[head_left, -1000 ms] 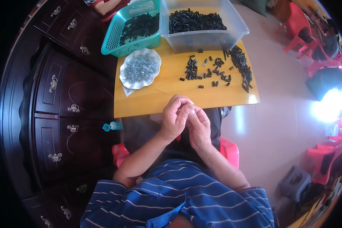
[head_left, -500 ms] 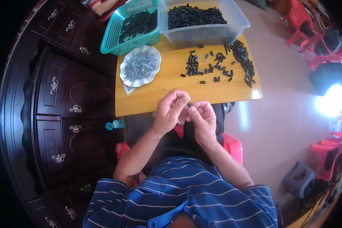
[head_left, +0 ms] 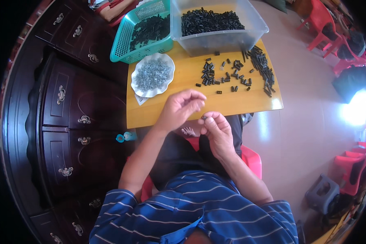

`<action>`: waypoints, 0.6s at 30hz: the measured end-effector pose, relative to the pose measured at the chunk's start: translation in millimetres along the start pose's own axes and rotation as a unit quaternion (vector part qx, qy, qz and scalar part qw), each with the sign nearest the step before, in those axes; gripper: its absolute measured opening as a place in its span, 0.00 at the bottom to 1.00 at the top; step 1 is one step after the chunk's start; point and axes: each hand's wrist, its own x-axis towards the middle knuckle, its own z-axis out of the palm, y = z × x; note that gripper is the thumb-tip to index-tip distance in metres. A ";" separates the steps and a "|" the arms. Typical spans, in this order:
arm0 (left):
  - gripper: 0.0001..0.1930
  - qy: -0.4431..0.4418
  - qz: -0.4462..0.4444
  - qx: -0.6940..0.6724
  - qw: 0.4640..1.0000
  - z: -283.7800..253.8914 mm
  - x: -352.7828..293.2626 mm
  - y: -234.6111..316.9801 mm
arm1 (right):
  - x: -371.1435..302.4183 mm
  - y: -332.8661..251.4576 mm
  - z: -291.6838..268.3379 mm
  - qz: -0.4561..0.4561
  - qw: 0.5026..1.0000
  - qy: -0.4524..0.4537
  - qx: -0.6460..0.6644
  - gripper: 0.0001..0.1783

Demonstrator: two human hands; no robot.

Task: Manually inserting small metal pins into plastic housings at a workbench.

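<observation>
Right hand (head_left: 216,129) pinches small dark part (head_left: 204,118) (shape unclear); left hand (head_left: 182,107) curled, contents hidden.

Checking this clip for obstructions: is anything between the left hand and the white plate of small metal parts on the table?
Nothing visible. The left hand is raised over the near edge of the wooden table, and only bare tabletop lies between it and the white plate. The scattered black pieces lie off to the right, clear of that path.

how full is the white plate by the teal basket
Roughly full: a heap of small grey metal screws covers most of the white plate, leaving only its rim bare.
</observation>
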 end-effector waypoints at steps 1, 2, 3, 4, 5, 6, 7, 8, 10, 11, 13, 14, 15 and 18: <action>0.08 0.025 0.020 0.071 0.997 -5.5 11.1 -0.1 | -0.3 -0.7 0.7 -0.001 1.000 -0.002 0.002 0.08; 0.08 0.050 0.040 0.140 0.988 -10.5 23.6 -0.3 | -0.5 -1.5 1.2 0.008 1.000 -0.006 0.011 0.08; 0.07 0.070 0.033 0.177 0.981 -15.6 38.6 -5.0 | 0.3 -2.3 0.6 0.017 1.000 -0.009 0.018 0.08; 0.07 0.083 0.073 0.220 0.969 -22.4 53.2 -12.6 | 0.8 -2.3 0.7 0.016 1.000 -0.011 0.018 0.08; 0.07 0.096 0.113 0.261 0.954 -28.9 67.4 -20.3 | 0.9 -2.0 0.6 0.024 0.999 -0.015 0.021 0.08; 0.08 0.100 0.130 0.298 0.940 -33.9 82.2 -27.5 | 1.3 -2.2 -0.6 0.032 0.999 -0.016 0.024 0.08; 0.08 0.098 0.131 0.299 0.940 -38.8 93.8 -32.8 | 1.4 -1.9 -0.2 0.037 0.999 -0.015 0.025 0.08; 0.08 0.094 0.146 0.338 0.925 -43.5 104.5 -37.9 | 1.5 -1.7 -0.1 0.036 0.999 -0.015 0.026 0.08; 0.09 0.079 0.138 0.383 0.910 -44.0 121.2 -39.8 | 2.2 -2.1 -2.3 0.052 0.998 -0.011 0.019 0.07; 0.09 0.077 0.139 0.383 0.910 -42.5 127.3 -41.7 | 2.5 -2.6 -2.6 0.050 0.998 -0.010 0.020 0.07; 0.09 0.043 0.140 0.385 0.911 -36.8 136.6 -44.4 | 1.6 -4.2 -2.3 0.066 0.997 -0.002 0.026 0.08; 0.09 0.041 0.140 0.385 0.911 -34.5 140.9 -45.6 | 1.9 -4.5 -2.6 0.066 0.997 0.000 0.027 0.08; 0.09 0.038 0.138 0.405 0.903 -31.6 144.9 -46.4 | 2.0 -5.0 -3.2 0.071 0.997 0.000 0.032 0.08; 0.09 0.025 0.131 0.429 0.893 -29.4 149.7 -47.9 | 1.5 -7.4 -1.9 0.083 0.996 0.003 0.039 0.07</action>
